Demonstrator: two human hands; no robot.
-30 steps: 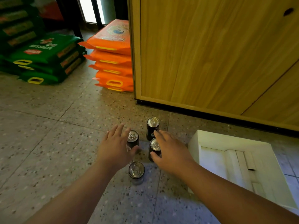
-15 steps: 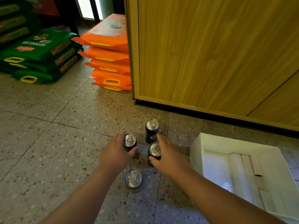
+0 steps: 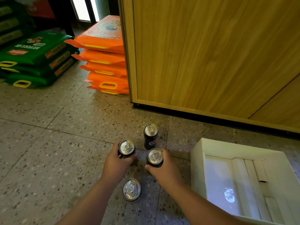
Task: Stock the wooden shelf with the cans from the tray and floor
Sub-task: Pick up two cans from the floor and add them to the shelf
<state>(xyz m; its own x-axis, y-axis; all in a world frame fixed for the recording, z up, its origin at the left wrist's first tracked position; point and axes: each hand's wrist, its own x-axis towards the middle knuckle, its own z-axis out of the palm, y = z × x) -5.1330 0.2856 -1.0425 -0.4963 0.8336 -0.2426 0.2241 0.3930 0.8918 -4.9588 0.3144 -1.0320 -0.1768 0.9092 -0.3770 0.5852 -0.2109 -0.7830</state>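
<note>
On floor: four black cans [image 3: 150, 137] | left hand [image 3: 115, 164], right hand [image 3: 164, 169] each grip one

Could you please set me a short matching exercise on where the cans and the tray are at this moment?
Things:
1. can with the label showing
2. can nearest the camera
3. can on the left
4. white tray

Places or states:
A. gripped by the left hand
B. stands free on the floor between the forearms
C. lies on the floor right of the cans, no cans in it
D. stands free, farthest off, nearest the wooden cabinet

Pairs: 1-D, 2-B, 3-A, 4-C
</note>
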